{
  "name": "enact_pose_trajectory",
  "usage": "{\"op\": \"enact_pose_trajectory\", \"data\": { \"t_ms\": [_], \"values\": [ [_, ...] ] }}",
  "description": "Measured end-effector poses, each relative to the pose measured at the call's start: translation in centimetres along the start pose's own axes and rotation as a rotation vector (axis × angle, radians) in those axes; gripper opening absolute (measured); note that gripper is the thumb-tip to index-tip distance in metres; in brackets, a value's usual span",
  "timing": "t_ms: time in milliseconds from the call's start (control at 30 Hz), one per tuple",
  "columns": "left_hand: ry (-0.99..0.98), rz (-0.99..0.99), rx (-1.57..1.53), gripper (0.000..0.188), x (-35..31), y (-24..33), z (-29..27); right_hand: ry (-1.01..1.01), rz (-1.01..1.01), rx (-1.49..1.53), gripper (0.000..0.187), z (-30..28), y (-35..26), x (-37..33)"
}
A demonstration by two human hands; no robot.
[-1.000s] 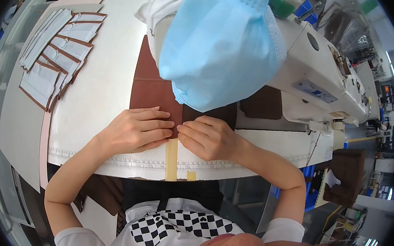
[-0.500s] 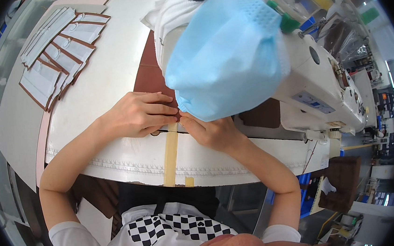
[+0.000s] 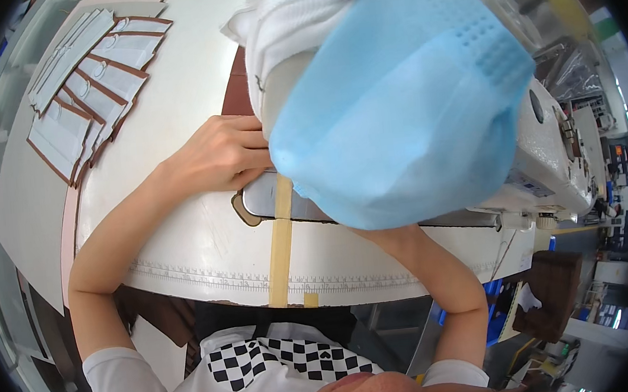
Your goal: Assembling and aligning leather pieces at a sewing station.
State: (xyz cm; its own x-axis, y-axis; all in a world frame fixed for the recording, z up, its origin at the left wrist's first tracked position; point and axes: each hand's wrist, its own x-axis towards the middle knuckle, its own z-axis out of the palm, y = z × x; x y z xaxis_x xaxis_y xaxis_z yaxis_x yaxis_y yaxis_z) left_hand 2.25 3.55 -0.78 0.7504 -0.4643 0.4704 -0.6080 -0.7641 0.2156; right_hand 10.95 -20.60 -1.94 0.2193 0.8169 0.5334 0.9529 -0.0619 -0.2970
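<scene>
A brown leather-like panel [image 3: 237, 91] lies on the white sewing table, partly hidden by a light blue face mask [image 3: 396, 107] that hangs over the sewing machine head. My left hand [image 3: 224, 155] is on the panel's near end, fingers bent and close together, the thumb beside them. Its fingertips disappear behind the mask. Of my right hand [image 3: 381, 236] only the wrist end shows below the mask; its fingers are hidden. Near my left hand, a bare metal plate [image 3: 259, 197] of the machine bed shows, with a brown-edged gap at its left end.
White panels with brown edges [image 3: 62, 136] are fanned out at the far left. A yellow tape strip [image 3: 279, 266] crosses the printed ruler scale [image 3: 209, 278] along the near edge. White cloth [image 3: 281, 31] covers part of the machine [image 3: 547, 131], whose body extends right.
My left hand has shifted slightly away from me, with the panel's near end now farther back, baring the metal plate. My right hand has moved right, behind the mask. The view has shifted slightly.
</scene>
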Motion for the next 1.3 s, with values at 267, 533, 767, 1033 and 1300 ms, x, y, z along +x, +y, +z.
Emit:
{"op": "enact_pose_trajectory", "data": {
  "t_ms": [267, 533, 767, 1033, 1300],
  "values": [
    [0.085, -0.128, -0.072, 0.019, 0.1, 0.5, -0.4, -0.087, 0.468, -0.305, 0.028, -6.2, 3.0, -3.1],
    [-0.051, -0.235, 0.074, 0.015, -1.0, 0.2, 0.1, 0.030, 0.553, -0.453, 0.032, -7.9, 6.4, -6.5],
    [0.073, -0.619, -0.198, 0.011, -0.3, -3.2, 1.3, -0.088, 0.733, -0.258, 0.020, -8.5, 6.3, -5.7],
    [0.774, -0.725, -1.012, 0.020, 7.9, -6.9, -1.0, -0.025, 0.656, -0.265, 0.013, -8.4, 6.4, -6.5],
    [0.991, -1.072, -0.922, 0.036, -5.7, -3.8, -6.9, -0.113, 0.376, 0.121, 0.012, -8.9, -2.3, -5.9]
  ]
}}
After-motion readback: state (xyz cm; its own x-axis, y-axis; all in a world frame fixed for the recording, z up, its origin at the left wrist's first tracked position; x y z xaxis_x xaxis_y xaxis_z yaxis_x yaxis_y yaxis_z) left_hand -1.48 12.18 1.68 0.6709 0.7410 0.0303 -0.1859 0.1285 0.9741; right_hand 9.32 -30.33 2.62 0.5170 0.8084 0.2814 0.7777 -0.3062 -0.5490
